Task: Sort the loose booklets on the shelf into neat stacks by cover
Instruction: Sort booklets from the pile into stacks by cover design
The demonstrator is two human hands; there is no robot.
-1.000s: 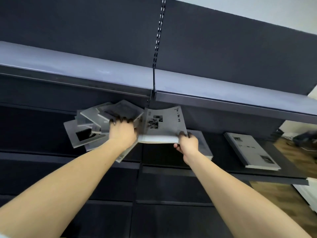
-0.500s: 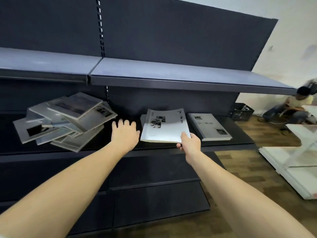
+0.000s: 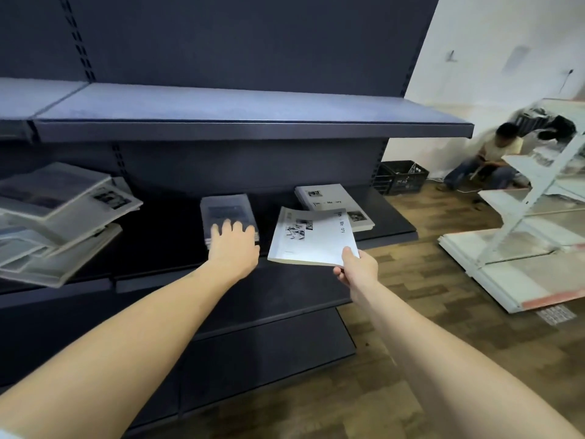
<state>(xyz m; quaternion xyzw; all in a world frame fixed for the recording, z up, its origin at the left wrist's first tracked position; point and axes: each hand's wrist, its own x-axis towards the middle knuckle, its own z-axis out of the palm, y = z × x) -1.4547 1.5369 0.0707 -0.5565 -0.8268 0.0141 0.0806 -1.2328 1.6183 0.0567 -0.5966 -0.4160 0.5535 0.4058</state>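
One white booklet (image 3: 311, 238), lettered "Me ory", was pinched by the right hand (image 3: 357, 269); the left hand (image 3: 233, 247), fingers spread, was laid on one grey stack (image 3: 228, 213).

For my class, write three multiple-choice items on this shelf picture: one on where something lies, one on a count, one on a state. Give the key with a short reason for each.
1. Where is the untidy heap of booklets?
A. At the left end of the shelf
B. On the floor
C. On the top shelf

2. How many neat stacks lie on the shelf right of that heap?
A. None
B. Two
C. Five

3. What is the right hand doing?
A. Hanging idle
B. Pressing flat on the shelf
C. Pinching a white booklet by its corner

Key:
1 A, the heap spills over the shelf's left end.
2 B, a grey stack lies under the left hand's fingers and a white stack further right.
3 C, thumb on top at the near corner, the booklet held above the shelf edge.
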